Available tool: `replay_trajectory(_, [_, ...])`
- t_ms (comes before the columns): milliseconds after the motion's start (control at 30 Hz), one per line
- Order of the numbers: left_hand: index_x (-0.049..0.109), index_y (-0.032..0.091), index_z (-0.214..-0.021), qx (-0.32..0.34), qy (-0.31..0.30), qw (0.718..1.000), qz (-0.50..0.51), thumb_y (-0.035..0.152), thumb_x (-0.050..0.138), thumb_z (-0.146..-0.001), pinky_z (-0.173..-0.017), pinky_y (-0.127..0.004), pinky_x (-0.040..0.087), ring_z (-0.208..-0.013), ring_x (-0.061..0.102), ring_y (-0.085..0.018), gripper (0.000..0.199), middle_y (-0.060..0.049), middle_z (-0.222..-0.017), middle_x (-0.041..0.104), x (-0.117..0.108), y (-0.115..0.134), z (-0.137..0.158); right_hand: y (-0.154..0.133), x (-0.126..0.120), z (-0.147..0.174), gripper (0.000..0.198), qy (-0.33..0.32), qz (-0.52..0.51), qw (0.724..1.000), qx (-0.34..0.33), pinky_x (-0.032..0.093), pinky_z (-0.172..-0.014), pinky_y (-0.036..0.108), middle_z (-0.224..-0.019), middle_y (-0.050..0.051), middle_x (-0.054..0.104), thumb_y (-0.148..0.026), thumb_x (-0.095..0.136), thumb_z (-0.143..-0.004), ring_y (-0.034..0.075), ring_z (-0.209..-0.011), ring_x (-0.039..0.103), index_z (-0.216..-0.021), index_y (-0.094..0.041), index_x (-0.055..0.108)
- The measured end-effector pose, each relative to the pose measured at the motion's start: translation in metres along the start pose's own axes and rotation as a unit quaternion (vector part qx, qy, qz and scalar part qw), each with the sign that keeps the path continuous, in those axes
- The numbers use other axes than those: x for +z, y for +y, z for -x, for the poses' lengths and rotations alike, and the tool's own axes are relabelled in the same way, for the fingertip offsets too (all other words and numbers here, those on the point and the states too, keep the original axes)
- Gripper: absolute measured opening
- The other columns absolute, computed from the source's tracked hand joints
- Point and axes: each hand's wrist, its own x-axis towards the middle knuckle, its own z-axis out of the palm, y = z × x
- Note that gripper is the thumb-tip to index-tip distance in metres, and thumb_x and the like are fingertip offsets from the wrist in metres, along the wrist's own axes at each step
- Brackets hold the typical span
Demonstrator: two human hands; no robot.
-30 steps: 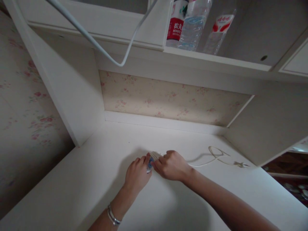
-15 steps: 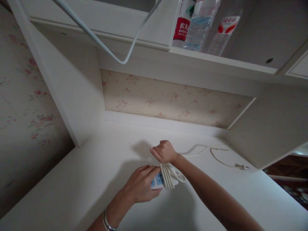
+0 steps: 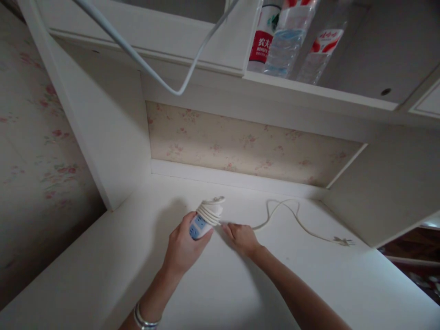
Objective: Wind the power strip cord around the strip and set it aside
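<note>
My left hand is closed around a white power strip with blue socket faces, held tilted above the desk. Several turns of cream power cord wrap its far end. My right hand pinches the cord just to the right of the strip. From there the loose cord runs across the desk in a loop and ends at a plug lying near the right side panel.
The white desk has side panels left and right. Overhead, a shelf holds several plastic bottles. A thick pale cable hangs down in front of the upper cabinet.
The power strip has moved left and turned with its wrapped end pointing away. My right hand has come down from above the strip to its right side, and the loose cord has shifted.
</note>
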Motion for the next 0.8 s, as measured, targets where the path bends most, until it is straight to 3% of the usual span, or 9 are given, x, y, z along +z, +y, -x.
replay_trajectory(100, [0.046, 0.023, -0.117, -0.03, 0.019, 0.996, -0.079, 0.04, 0.061, -0.079, -0.074, -0.03, 0.051, -0.088, 0.067, -0.022, 0.044, -0.007, -0.103, 0.068, -0.001, -0.01, -0.009, -0.007, 0.001, 0.019, 0.043, 0.053, -0.004, 0.998, -0.043, 0.028, -0.053, 0.025, -0.074, 0.001, 0.069, -0.039, 0.026, -0.1, 0.014, -0.061, 0.063, -0.084, -0.02, 0.061])
replay_trajectory(200, [0.048, 0.021, -0.115, -0.032, -0.008, 0.987, -0.156, 0.037, 0.06, -0.08, -0.074, -0.03, 0.049, -0.089, 0.066, -0.023, 0.041, -0.008, -0.1, 0.069, 0.002, -0.018, -0.011, -0.013, -0.008, 0.029, 0.037, 0.121, 0.016, 0.987, -0.107, 0.024, -0.052, 0.027, -0.066, 0.0, 0.065, -0.035, 0.032, -0.099, 0.012, -0.055, 0.059, -0.078, -0.019, 0.059])
replay_trajectory(367, [0.051, 0.017, -0.111, -0.021, -0.061, 0.971, -0.229, 0.032, 0.057, -0.082, -0.073, -0.029, 0.047, -0.088, 0.066, -0.024, 0.033, -0.01, -0.096, 0.068, 0.012, -0.02, -0.007, -0.014, -0.041, 0.026, 0.031, 0.277, 0.054, 0.933, -0.222, 0.018, -0.052, 0.03, -0.053, -0.001, 0.057, -0.027, 0.046, -0.093, 0.01, -0.046, 0.047, -0.064, -0.018, 0.054])
replay_trajectory(467, [0.052, 0.018, -0.111, 0.001, -0.089, 0.97, -0.224, 0.029, 0.059, -0.08, -0.074, -0.031, 0.047, -0.088, 0.066, -0.024, 0.034, -0.009, -0.095, 0.068, 0.02, -0.013, -0.001, -0.019, -0.065, 0.018, 0.035, 0.325, 0.059, 0.905, -0.269, 0.017, -0.051, 0.031, -0.046, -0.002, 0.053, -0.025, 0.049, -0.091, 0.009, -0.043, 0.043, -0.057, -0.017, 0.05])
replay_trajectory(633, [0.055, 0.019, -0.099, 0.087, -0.17, 0.97, -0.148, 0.023, 0.056, -0.079, -0.076, -0.032, 0.047, -0.088, 0.065, -0.023, 0.02, -0.008, -0.093, 0.068, 0.029, 0.002, 0.012, -0.031, -0.093, -0.006, 0.039, 0.322, 0.053, 0.88, -0.345, 0.015, -0.051, 0.03, -0.044, -0.002, 0.053, -0.026, 0.045, -0.091, 0.009, -0.04, 0.039, -0.054, -0.018, 0.05])
replay_trajectory(800, [0.055, 0.02, -0.103, 0.137, -0.239, 0.957, -0.088, 0.026, 0.065, -0.071, -0.079, -0.034, 0.047, -0.091, 0.063, -0.025, 0.034, -0.006, -0.096, 0.067, 0.027, 0.012, 0.024, -0.027, -0.092, -0.036, 0.048, 0.262, 0.029, 0.914, -0.308, 0.013, -0.051, 0.029, -0.045, 0.0, 0.056, -0.033, 0.037, -0.094, 0.009, -0.04, 0.039, -0.051, -0.017, 0.053])
